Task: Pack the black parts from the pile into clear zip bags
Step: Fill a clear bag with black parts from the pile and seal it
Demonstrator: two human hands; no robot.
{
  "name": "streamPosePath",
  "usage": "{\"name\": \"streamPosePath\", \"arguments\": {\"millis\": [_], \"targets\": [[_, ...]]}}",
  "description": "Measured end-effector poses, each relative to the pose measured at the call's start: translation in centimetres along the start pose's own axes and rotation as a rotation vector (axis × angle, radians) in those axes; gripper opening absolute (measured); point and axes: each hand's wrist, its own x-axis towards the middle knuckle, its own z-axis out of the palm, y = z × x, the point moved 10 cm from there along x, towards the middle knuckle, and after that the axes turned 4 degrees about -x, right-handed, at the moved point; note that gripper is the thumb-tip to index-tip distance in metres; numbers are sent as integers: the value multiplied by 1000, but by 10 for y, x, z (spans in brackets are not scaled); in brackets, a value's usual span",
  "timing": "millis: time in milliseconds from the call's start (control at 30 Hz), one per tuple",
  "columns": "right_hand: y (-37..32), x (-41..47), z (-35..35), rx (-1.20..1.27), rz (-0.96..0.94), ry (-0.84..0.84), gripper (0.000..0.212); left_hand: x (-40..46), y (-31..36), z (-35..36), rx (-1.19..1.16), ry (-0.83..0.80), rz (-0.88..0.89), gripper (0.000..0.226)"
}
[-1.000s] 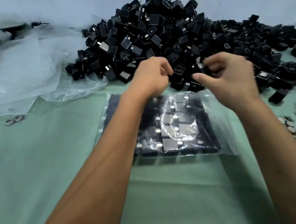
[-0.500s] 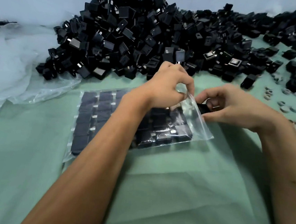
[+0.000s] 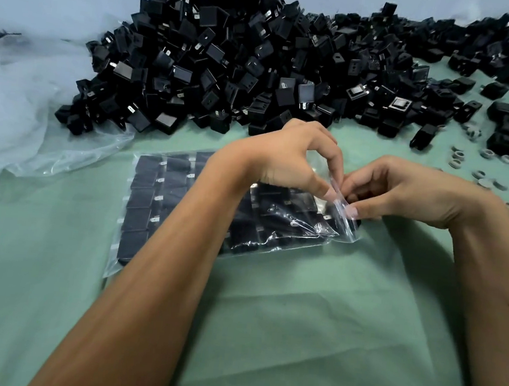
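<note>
A clear zip bag (image 3: 148, 213) lies flat on the green cloth, filled with rows of black parts. Its open end points right. My left hand (image 3: 287, 161) pinches the bag's upper lip near that end. My right hand (image 3: 402, 191) pinches the same lip from the other side, thumb and fingers curled on the plastic; whether it also holds a part I cannot tell. A big pile of black parts (image 3: 244, 61) rises just behind my hands and stretches to the far right.
Crumpled clear plastic sheeting (image 3: 35, 128) covers the left side. Small grey rings (image 3: 484, 180) lie scattered on the cloth at the right, with loose black parts (image 3: 502, 123) above them. Green cloth (image 3: 295, 336) spreads toward me.
My right hand came down from the pile with a black part to the bag's mouth. Both hands now meet at the open end and pinch the plastic lip.
</note>
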Motion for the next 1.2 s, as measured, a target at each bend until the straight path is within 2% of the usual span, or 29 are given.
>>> {"name": "streamPosePath", "arguments": {"millis": [433, 633, 800, 1000, 1200], "targets": [[-2, 7, 0, 70, -69, 58, 32, -2, 7, -10, -36, 62, 68, 16], [1, 5, -7, 69, -24, 108, 15, 1, 1, -9, -32, 51, 55, 14], [-2, 9, 0, -17, -26, 85, 30, 3, 1, -10, -32, 64, 77, 12], [-4, 9, 7, 3, -47, 29, 16, 4, -1, -10, -34, 61, 76, 11], [-1, 10, 4, 33, -38, 46, 29, 4, -1, -10, -31, 67, 68, 11]]}}
